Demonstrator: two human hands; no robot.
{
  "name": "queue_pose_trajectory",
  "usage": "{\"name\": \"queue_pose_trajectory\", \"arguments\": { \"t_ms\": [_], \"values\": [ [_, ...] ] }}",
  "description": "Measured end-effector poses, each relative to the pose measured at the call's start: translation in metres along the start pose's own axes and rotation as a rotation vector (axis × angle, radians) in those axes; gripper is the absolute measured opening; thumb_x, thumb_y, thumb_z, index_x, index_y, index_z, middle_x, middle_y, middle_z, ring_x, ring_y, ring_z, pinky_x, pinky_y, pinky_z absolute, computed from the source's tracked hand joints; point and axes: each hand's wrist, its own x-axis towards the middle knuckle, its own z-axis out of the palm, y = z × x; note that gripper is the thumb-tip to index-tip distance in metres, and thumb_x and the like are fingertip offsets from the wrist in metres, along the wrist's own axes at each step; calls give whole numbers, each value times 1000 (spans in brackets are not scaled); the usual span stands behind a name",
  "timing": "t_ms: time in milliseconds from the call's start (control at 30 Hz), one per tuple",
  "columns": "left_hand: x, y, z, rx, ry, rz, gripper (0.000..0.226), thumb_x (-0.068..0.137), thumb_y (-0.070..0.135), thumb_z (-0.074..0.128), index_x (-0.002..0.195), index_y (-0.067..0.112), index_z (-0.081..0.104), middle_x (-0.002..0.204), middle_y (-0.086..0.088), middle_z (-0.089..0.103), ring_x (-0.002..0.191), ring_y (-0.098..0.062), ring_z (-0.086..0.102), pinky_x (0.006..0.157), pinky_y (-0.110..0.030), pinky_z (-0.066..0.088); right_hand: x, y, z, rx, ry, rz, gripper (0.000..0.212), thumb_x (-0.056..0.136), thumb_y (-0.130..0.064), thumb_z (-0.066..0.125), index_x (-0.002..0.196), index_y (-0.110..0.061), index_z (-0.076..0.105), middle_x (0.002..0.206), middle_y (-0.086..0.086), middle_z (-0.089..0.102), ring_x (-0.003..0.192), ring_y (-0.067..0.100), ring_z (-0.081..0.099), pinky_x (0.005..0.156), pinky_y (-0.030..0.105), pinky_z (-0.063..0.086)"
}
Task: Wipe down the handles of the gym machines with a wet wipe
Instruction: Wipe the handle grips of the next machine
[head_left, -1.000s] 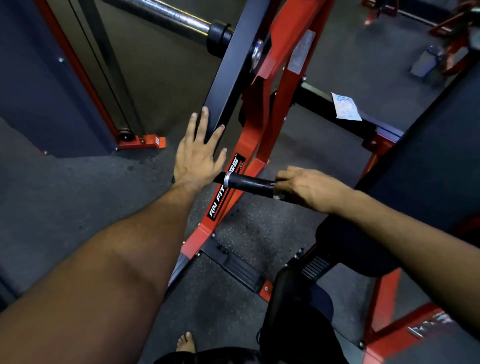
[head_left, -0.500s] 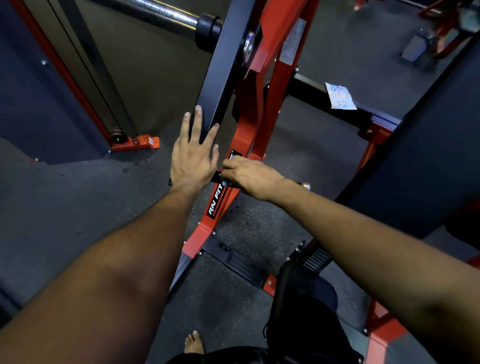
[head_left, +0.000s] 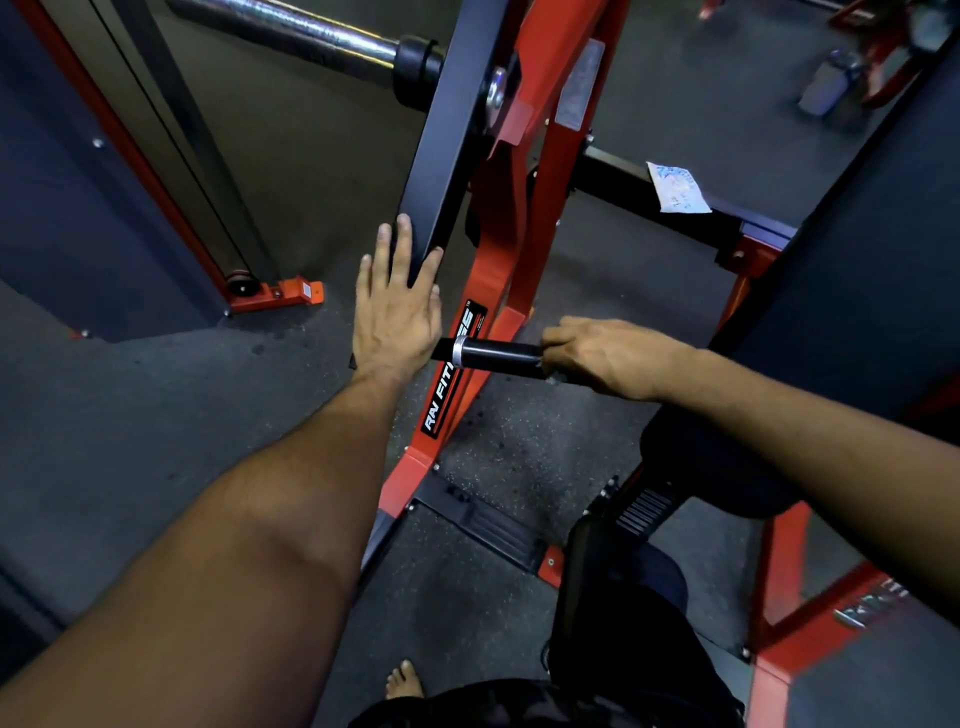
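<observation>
Handle (head_left: 493, 356): black grip with chrome collar, fixed to red frame (head_left: 519, 249); likely rigid, smooth.
Right hand (head_left: 602, 358): fingers curled round handle's outer end; wipe not visible.
Left hand (head_left: 397, 312): flat, fingers straight, bracing black plate (head_left: 447, 140).

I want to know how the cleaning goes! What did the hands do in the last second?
The right hand, curled round the black rubber handle, slid along it toward the silver ring half a second ago, then back out toward the handle's free end. The left hand stayed flat against the black steel arm. The white wipe packet stayed on the black crossbar.
</observation>
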Motion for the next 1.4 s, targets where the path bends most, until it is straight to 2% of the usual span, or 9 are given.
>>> {"name": "queue_pose_trajectory", "arguments": {
  "t_ms": [167, 267, 367, 467, 600, 767, 967, 1233, 1400],
  "values": [
    [-4, -1, 1, 50, 21, 169, 51, 99, 21, 48, 150, 23, 46, 173, -6, 9, 160, -23, 5, 125, -60, 12, -32, 8, -3, -39, -14, 71, 19, 97, -12, 52, 111, -16, 64, 110, -1, 56, 93, 17, 50, 71, 30, 48],
    [-5, -1, 2, 114, -27, 235, 48, 88, 20, 56, 136, 23, 59, 172, -4, 14, 160, -25, 2, 123, -66, 8, -35, 6, -2, -36, -8, 86, 22, 97, -17, 47, 112, -17, 64, 111, -1, 56, 93, 18, 50, 71, 34, 50],
    [-4, 0, 1, 191, -78, 226, 38, 87, 23, 56, 124, 23, 66, 172, -3, 15, 160, -27, -3, 122, -67, 6, -24, 3, 5, -22, 37, 80, 15, 100, -21, 53, 109, -19, 65, 107, -3, 56, 93, 17, 50, 69, 27, 43],
    [-4, 1, 0, 255, -108, 208, 39, 89, 27, 54, 126, 25, 65, 173, -2, 10, 159, -27, -9, 123, -66, 5, -3, -2, 13, -6, 74, 59, 12, 102, -23, 55, 105, -18, 65, 103, -3, 55, 90, 16, 49, 67, 31, 47],
    [-3, 2, -2, 280, -119, 194, 39, 89, 28, 54, 127, 25, 63, 173, -1, 7, 159, -26, -11, 123, -66, 6, 31, -10, 21, 35, 121, 35, 16, 103, -26, 52, 109, -18, 64, 105, -3, 55, 94, 16, 48, 69, 25, 35],
    [-3, 2, -2, 287, -123, 203, 37, 91, 30, 51, 126, 24, 62, 173, 0, 8, 159, -26, -12, 123, -65, 5, 76, -26, 26, 51, 157, -1, 11, 101, -23, 55, 106, -19, 64, 103, -2, 55, 90, 18, 51, 77, 37, 51],
    [0, -1, 1, 241, -93, 206, 33, 95, 31, 51, 124, 21, 64, 170, 6, 21, 159, -21, -6, 124, -63, 6, 97, -33, 25, 84, 172, 14, 12, 100, -23, 58, 99, -14, 66, 99, 2, 57, 87, 21, 54, 76, 37, 51],
    [-2, 0, -2, 155, -62, 188, 30, 95, 24, 49, 115, 21, 70, 163, 9, 38, 160, -19, -1, 125, -60, 6, 37, -18, 2, 80, 37, 70, 20, 101, -31, 58, 99, -12, 63, 100, 2, 55, 90, 20, 53, 74, 37, 48],
    [-3, 0, -5, 195, -86, 216, 34, 90, 29, 51, 114, 21, 73, 161, 3, 41, 160, -25, -3, 125, -64, 4, -23, -8, -7, 3, -1, 154, 12, 96, -11, 57, 105, -11, 65, 105, 2, 57, 91, 20, 51, 73, 32, 44]
  ]
}}
